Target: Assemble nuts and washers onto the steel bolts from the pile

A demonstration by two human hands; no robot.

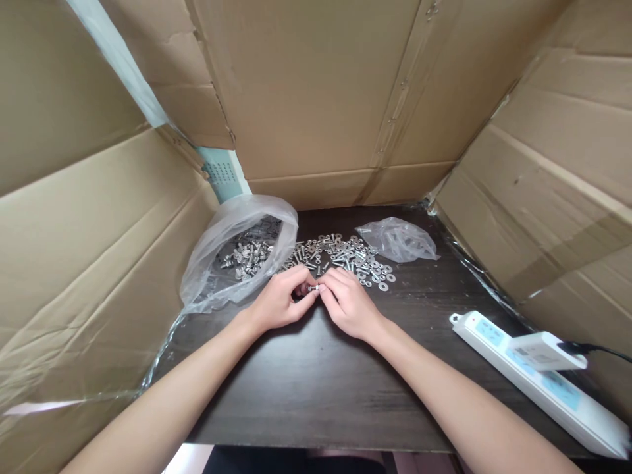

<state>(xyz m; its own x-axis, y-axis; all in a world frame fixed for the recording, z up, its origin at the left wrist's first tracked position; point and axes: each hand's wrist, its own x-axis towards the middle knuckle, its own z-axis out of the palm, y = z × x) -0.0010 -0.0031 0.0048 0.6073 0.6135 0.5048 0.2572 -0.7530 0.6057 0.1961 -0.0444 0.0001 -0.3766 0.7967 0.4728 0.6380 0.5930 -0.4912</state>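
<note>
My left hand (285,298) is closed around a small metal bolt (312,288), its fingers curled and the thumb pressed from below. Against the bolt's right end, my right hand (347,299) pinches with thumb and fingertips; whether a nut sits between them is too small to make out. Just beyond both hands lies a loose pile of bolts, nuts and washers (345,253) on the dark table (316,388). Left of the pile, an open clear plastic bag (202,280) holds many bolts with washers (251,257).
A crumpled clear bag (402,240) lies at the back right. On the right is a white power strip (523,375) with a white plug adapter (548,351) and black cable. Cardboard walls (326,85) enclose the table at the back and both sides.
</note>
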